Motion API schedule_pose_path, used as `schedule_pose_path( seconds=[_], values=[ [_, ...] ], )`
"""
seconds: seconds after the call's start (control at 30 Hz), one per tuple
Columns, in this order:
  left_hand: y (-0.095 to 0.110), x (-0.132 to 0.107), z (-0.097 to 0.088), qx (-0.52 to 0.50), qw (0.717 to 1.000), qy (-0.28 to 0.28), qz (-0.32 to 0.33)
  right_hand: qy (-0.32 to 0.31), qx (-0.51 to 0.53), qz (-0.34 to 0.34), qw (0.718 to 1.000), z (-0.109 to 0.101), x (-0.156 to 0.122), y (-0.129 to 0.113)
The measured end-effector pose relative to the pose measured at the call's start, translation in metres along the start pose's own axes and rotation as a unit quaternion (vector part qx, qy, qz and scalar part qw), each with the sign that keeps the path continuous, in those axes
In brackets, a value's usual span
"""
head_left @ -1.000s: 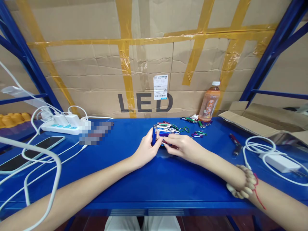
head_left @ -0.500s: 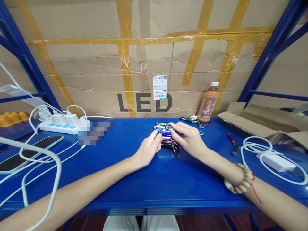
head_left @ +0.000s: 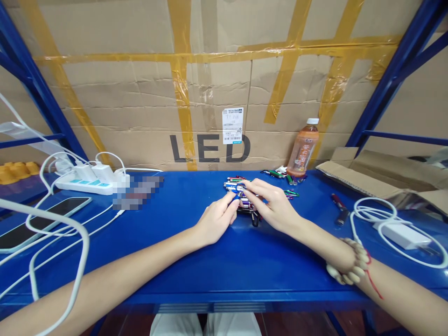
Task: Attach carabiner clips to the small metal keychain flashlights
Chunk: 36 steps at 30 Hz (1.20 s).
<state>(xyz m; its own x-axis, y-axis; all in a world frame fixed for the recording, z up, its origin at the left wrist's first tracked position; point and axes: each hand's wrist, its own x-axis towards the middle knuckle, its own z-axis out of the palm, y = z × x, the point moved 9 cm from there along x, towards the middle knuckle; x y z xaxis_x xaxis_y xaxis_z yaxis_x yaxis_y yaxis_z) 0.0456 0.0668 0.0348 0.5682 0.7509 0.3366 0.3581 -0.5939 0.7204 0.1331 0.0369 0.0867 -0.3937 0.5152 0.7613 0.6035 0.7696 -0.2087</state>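
Lying between the fingers, keychain flashlights

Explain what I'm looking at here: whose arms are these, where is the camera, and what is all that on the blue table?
There is no machine here. These are a person's two bare arms, seen from a camera worn on their head that looks forward and down. The left hand and right hand meet over a pile of small coloured keychain lights on the table. Both touch the pile, but whether either grips a piece is too small to tell. A bottle stands at the back. On the left lie a power strip and a phone. On the right are a charger and an open cardboard box. The right wrist wears a bracelet.
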Motion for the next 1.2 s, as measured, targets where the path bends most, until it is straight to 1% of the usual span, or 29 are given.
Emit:
schedule_pose_path(
  seconds=[0.17, 0.3, 0.4, 0.53, 0.63, 0.73, 0.83, 0.93, 1.07, 1.2],
  values=[
    [-0.002, 0.001, -0.003, -0.002, 1.0, 0.015, -0.012, -0.003, 0.008, 0.004, 1.0, 0.001, 0.0, 0.0],
    [-0.005, 0.001, -0.007, -0.011, 0.999, 0.035, -0.023, -0.03, 0.012, 0.017, 0.999, 0.005, 0.0, 0.006],
    [-0.003, 0.001, -0.008, 0.004, 0.999, 0.038, -0.019, -0.068, 0.033, 0.042, 0.996, 0.008, 0.0, 0.013],
    [0.001, 0.002, -0.011, 0.045, 0.997, 0.06, 0.014, -0.133, 0.071, 0.088, 0.985, 0.015, -0.003, 0.023],
    [-0.003, 0.003, -0.01, 0.081, 0.994, 0.066, 0.022, -0.183, 0.048, 0.08, 0.979, 0.02, -0.006, 0.025],
    [-0.011, 0.004, -0.011, 0.102, 0.992, 0.072, -0.001, -0.217, 0.022, 0.074, 0.973, 0.019, -0.008, 0.026],
    [-0.015, 0.004, -0.01, 0.096, 0.993, 0.062, -0.019, -0.253, 0.017, 0.081, 0.964, 0.018, -0.009, 0.026],
    [-0.014, 0.004, -0.008, 0.132, 0.99, 0.045, -0.032, -0.293, 0.017, 0.089, 0.952, 0.021, -0.011, 0.025],
    [-0.007, 0.003, -0.005, 0.189, 0.981, 0.032, -0.016, -0.338, 0.025, 0.108, 0.935, 0.027, -0.016, 0.026],
    [-0.007, 0.003, -0.004, 0.202, 0.979, 0.028, -0.007, -0.349, 0.029, 0.123, 0.929, 0.028, -0.018, 0.029]
  ],
)
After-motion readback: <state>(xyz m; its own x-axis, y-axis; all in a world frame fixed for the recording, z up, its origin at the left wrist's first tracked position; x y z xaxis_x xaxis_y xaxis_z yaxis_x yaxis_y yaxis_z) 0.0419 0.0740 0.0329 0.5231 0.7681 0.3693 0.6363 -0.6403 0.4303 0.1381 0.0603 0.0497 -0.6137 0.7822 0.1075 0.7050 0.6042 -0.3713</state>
